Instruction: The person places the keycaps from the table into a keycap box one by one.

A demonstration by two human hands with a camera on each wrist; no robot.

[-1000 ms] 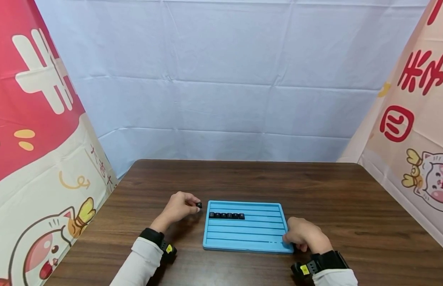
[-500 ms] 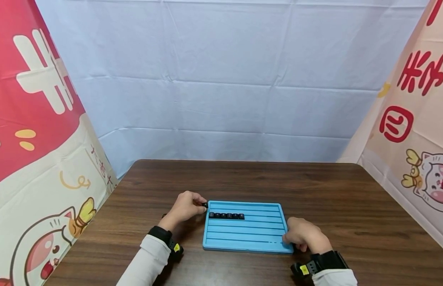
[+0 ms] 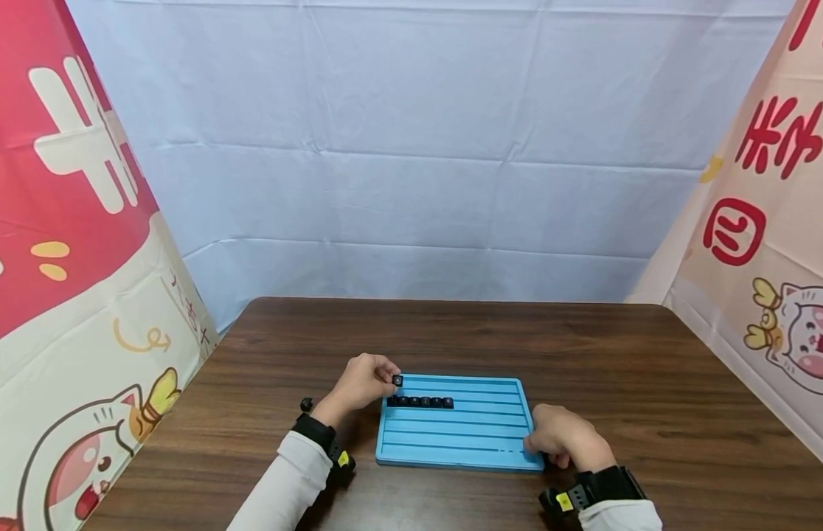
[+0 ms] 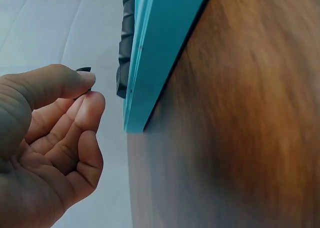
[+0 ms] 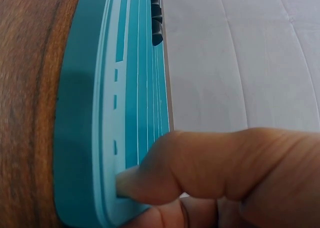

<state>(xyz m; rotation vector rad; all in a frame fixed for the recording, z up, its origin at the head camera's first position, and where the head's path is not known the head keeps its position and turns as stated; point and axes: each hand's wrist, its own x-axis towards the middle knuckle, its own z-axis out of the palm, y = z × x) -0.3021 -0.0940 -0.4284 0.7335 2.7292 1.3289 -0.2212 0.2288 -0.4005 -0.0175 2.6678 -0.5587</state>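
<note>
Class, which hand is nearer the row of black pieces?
The left hand is by the row, at its left end; the right hand holds the blue board at its near right corner.

Smooth plastic tray (image 3: 445, 430) and keycaps (image 3: 425, 402), wood-grained tabletop (image 3: 504, 339)

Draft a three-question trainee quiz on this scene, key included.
1. How many black keycaps sit in the row on the blue tray?
2. True or false: the right-hand grip touches the tray's near right corner.
3. Which tray corner is closest to the single keycap in the left-hand grip? A) far left B) far right C) near right

Key: 1. Six. 2. True. 3. A.
</note>
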